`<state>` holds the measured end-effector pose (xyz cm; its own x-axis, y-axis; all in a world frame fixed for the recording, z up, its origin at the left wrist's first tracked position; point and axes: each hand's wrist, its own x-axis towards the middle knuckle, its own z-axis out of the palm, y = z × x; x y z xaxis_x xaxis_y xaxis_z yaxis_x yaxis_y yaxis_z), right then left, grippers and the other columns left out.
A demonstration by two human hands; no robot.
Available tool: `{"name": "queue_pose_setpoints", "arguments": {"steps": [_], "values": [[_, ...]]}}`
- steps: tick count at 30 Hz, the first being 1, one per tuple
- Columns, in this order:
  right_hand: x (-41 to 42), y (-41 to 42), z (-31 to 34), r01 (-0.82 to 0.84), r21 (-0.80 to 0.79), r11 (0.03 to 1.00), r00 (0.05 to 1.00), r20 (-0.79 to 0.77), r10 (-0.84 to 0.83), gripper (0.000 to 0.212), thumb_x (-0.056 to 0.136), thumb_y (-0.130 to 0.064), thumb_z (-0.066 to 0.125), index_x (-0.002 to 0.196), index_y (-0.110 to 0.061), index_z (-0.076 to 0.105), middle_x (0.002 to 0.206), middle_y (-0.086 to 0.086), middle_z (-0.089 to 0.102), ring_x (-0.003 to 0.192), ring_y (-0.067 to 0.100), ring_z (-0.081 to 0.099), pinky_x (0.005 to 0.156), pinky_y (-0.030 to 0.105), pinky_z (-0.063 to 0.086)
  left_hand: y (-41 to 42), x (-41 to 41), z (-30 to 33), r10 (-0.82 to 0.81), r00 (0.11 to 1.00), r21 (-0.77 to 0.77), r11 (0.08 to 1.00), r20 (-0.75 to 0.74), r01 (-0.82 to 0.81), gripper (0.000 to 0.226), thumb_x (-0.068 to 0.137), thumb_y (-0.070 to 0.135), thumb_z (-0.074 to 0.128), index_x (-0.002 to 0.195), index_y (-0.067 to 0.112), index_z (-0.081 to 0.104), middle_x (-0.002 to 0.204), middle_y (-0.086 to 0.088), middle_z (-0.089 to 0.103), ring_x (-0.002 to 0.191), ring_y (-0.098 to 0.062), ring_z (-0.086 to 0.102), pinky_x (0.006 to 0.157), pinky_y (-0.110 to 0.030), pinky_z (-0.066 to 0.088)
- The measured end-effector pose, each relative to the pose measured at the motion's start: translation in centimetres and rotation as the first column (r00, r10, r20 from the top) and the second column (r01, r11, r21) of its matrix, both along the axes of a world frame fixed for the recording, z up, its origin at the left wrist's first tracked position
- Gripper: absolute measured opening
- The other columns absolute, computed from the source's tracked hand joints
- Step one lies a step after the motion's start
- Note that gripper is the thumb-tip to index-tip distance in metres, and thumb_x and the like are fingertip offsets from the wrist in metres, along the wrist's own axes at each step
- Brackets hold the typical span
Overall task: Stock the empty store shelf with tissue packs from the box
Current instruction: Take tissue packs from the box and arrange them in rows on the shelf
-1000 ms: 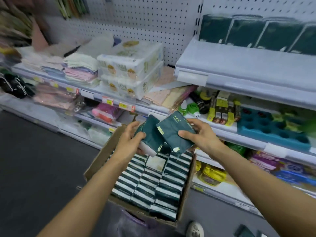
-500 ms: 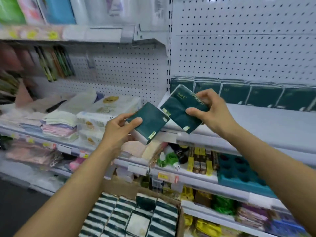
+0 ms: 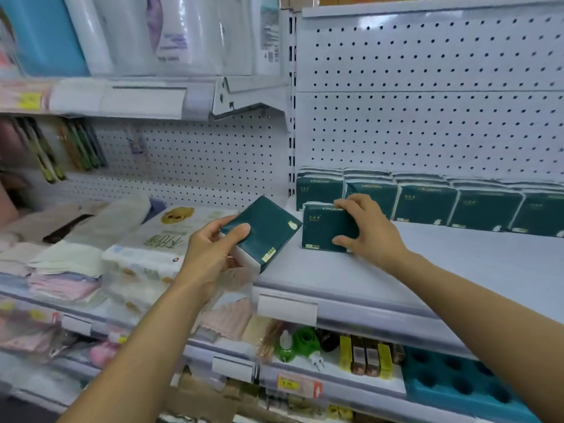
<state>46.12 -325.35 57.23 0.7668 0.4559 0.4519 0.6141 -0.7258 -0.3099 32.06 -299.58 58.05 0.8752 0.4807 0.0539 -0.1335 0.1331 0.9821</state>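
Far left: folded cloths stacked on the neighbouring shelf, blurred, so I can't count them. Next to them, two clear-wrapped bulk paper packs, one on top of the other.

My left hand holds one dark green tissue pack in the air, just off the left end of the grey shelf. Thumb curled over the pack's top face, other fingers wrapped under it. The pack is tilted, one corner pointing toward the shelf, not touching it.

My right hand grips a second pack, which stands upright on the shelf at its left end, in front of the back row. Fingers curl over the top edge, thumb presses the front face low down. A pinch from above and in front.

Back row against the pegboard: five green stacks side by side, front faces showing. The second is partly hidden behind my right hand, and the fifth runs off the right edge. How deep each stack goes I cannot tell.

Below: one green plug-in device, two yellow-edged cartons, and one teal moulded tray at the right.
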Motion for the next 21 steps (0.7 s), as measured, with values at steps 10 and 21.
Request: {"name": "queue_pose_setpoints", "arguments": {"steps": [10, 21], "values": [[6.3, 3.8, -0.1, 0.113, -0.202, 0.973, 0.970, 0.232, -0.064, 0.073, 0.083, -0.040, 0.071, 0.145, -0.016, 0.040, 0.155, 0.004, 0.032, 0.146, 0.025, 0.021, 0.120, 0.043, 0.018, 3.4, 4.3, -0.7, -0.080, 0.995, 0.030, 0.996, -0.053, 0.082, 0.032, 0.082, 0.018, 0.076, 0.112, 0.023, 0.069, 0.116, -0.014, 0.066, 0.093, -0.029, 0.072, 0.068, -0.038, 0.059], [9.3, 5.7, -0.4, 0.200, -0.254, 0.946, 0.949, 0.290, -0.123, 0.073, 0.089, -0.044, 0.062, 0.149, -0.018, 0.030, 0.161, 0.003, 0.018, 0.150, 0.019, 0.003, 0.120, 0.039, -0.003, 4.7, 5.6, -0.9, -0.139, 0.988, 0.094, 0.985, -0.074, 0.145, 0.036, 0.082, 0.025, 0.074, 0.118, 0.024, 0.068, 0.115, -0.012, 0.069, 0.095, -0.025, 0.072, 0.078, -0.042, 0.060]]}}
